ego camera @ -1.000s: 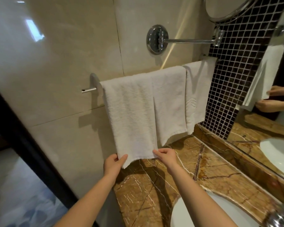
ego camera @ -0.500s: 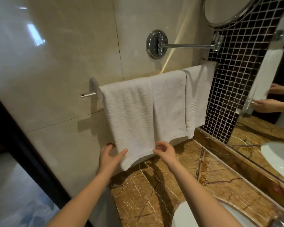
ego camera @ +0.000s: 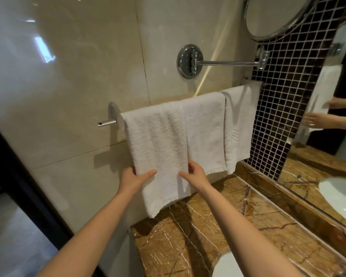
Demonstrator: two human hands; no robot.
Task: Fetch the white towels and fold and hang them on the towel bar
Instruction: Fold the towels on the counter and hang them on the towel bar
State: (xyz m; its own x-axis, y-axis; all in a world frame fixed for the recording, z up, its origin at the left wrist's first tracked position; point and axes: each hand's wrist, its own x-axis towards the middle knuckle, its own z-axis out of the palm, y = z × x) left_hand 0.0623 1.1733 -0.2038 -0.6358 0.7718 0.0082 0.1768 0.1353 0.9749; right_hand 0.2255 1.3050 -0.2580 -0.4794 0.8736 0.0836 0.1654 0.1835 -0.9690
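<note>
Head view: three white towels hung side by side over the bar (ego camera: 106,123), above the marble surface (ego camera: 208,226). Left hand (ego camera: 133,177) pinched the left edge of the near towel (ego camera: 158,140), thumb in front, fingers behind. Right hand (ego camera: 196,174) held its right edge, fingers (ego camera: 192,164) curled round it. Its hem looked lower than the middle towel (ego camera: 206,126) and far towel (ego camera: 238,120). Step, as judged: squaring the last towel. Next move probably calls for sliding it evenly over the bar to level the hems, then releasing.
</note>
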